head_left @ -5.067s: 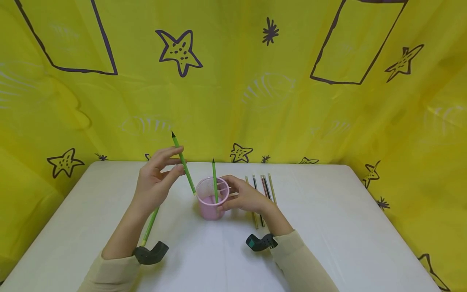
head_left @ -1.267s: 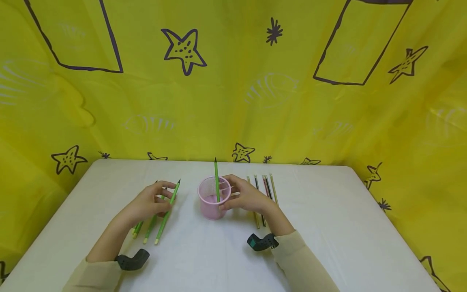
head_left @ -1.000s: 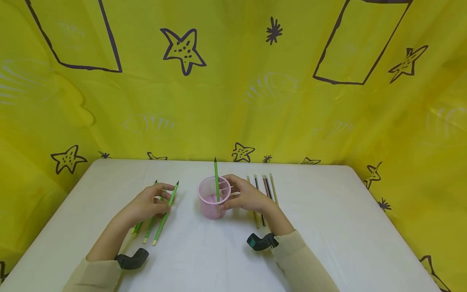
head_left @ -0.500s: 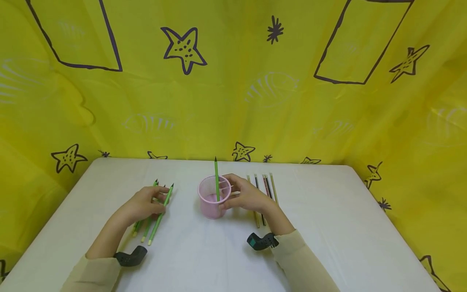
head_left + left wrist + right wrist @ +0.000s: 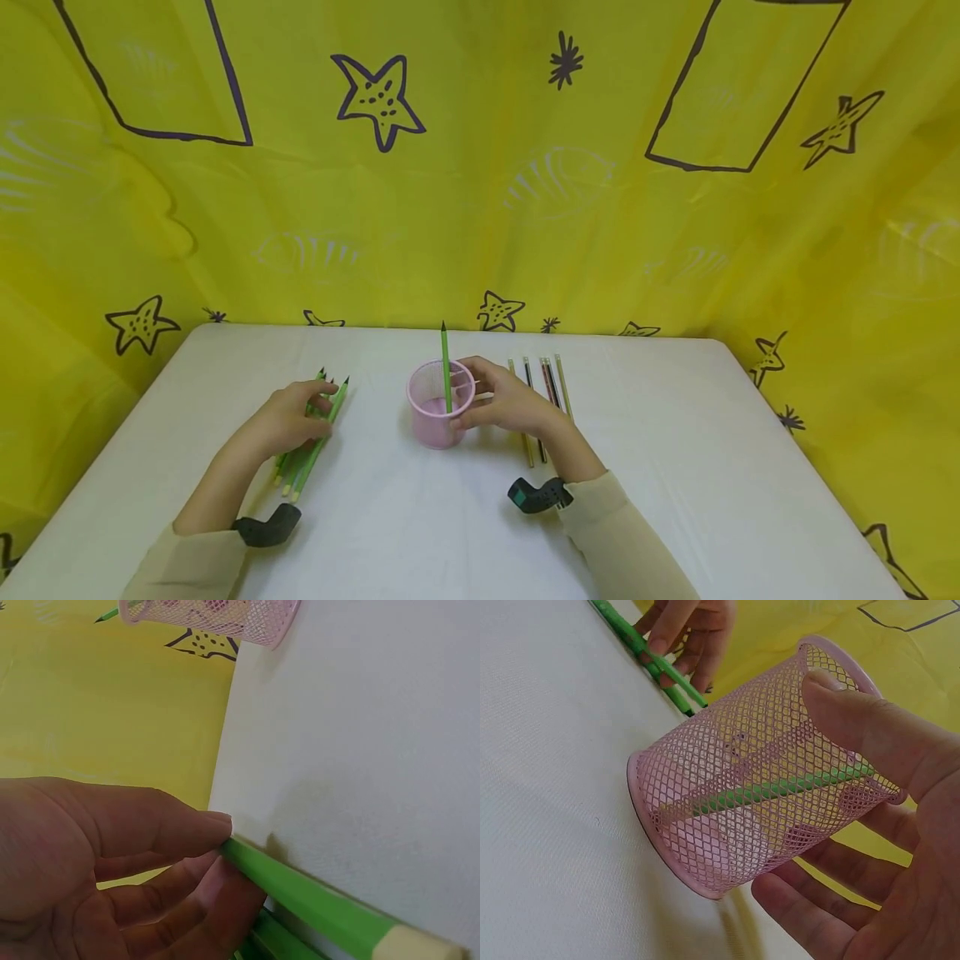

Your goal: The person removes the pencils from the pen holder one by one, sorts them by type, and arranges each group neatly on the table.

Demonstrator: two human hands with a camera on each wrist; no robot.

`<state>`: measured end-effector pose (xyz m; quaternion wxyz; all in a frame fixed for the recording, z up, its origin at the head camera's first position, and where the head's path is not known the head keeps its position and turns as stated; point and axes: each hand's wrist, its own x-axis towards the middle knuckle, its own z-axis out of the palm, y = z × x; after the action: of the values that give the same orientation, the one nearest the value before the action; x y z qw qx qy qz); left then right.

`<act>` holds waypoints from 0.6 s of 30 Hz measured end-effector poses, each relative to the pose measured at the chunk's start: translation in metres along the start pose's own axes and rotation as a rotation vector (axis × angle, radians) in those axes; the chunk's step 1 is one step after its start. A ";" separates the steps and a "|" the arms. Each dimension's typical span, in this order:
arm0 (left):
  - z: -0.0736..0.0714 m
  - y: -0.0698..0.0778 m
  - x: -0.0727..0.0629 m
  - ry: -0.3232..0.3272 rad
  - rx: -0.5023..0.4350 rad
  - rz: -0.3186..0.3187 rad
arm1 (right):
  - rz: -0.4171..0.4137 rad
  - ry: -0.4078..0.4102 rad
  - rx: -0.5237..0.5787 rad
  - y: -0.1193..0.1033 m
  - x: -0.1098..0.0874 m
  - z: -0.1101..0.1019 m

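My left hand (image 5: 288, 421) pinches a green pencil (image 5: 307, 896) between thumb and fingers, low over the table's left side. Several other green pencils (image 5: 283, 471) lie right beside it, partly hidden under the hand. My right hand (image 5: 510, 404) holds the side of a pink mesh pencil cup (image 5: 433, 432), its thumb at the rim in the right wrist view. Inside the cup leans one green pencil (image 5: 446, 362), black tip up.
To the right of the cup lie several dark and gold pencils (image 5: 562, 387), partly behind the right hand and wrist. A yellow curtain (image 5: 465, 208) with drawn stars hangs behind the white table (image 5: 675, 467).
My left hand has lowered a green pencil from beside the cup to the left, then slid it further left against the others. The right hand has stayed on the cup.
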<state>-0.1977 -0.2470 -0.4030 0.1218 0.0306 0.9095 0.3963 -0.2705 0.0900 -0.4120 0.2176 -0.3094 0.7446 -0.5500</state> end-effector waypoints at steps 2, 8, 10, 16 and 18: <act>0.001 0.000 0.000 0.003 0.016 -0.006 | 0.001 -0.003 0.002 0.000 0.000 0.000; 0.000 0.002 -0.002 0.025 0.075 -0.026 | 0.001 -0.006 0.005 -0.001 0.000 0.000; -0.001 0.002 -0.002 0.031 0.089 -0.028 | 0.001 -0.007 0.004 -0.001 0.000 -0.001; -0.002 0.002 -0.001 0.055 0.138 -0.035 | 0.004 -0.001 0.000 0.000 0.001 -0.002; -0.002 0.002 -0.001 0.056 0.144 -0.035 | 0.004 -0.001 0.002 0.000 0.001 -0.002</act>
<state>-0.1973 -0.2473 -0.3996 0.1006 0.0123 0.9390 0.3285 -0.2722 0.0907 -0.4115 0.2195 -0.3080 0.7445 -0.5502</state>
